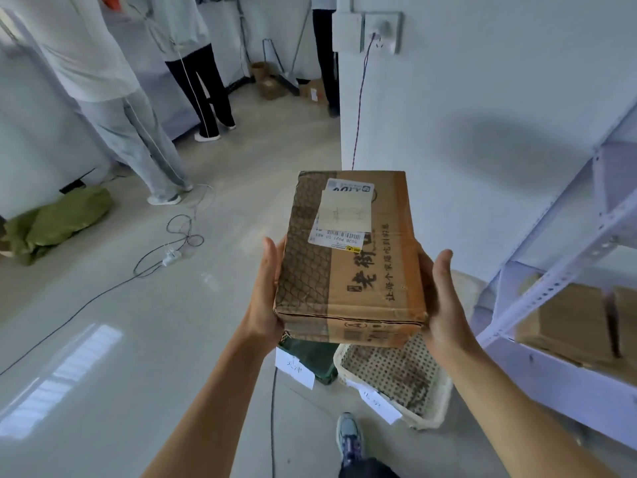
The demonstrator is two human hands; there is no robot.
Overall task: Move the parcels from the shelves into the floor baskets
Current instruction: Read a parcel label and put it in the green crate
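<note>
A brown cardboard parcel with white shipping labels and black printed characters is held in the air between both hands. My left hand grips its left side, fingers hidden underneath. My right hand holds the right side the same way. Directly below the parcel on the floor stand a white perforated basket and a dark green basket, each with a white paper tag on its rim. More brown parcels lie on the lower level of the white metal shelf at the right.
Two people stand at the back left beside a white table. Cables and a power strip lie on the grey floor, with a green bag at the far left. A white pillar rises behind the parcel. My shoe shows near the baskets.
</note>
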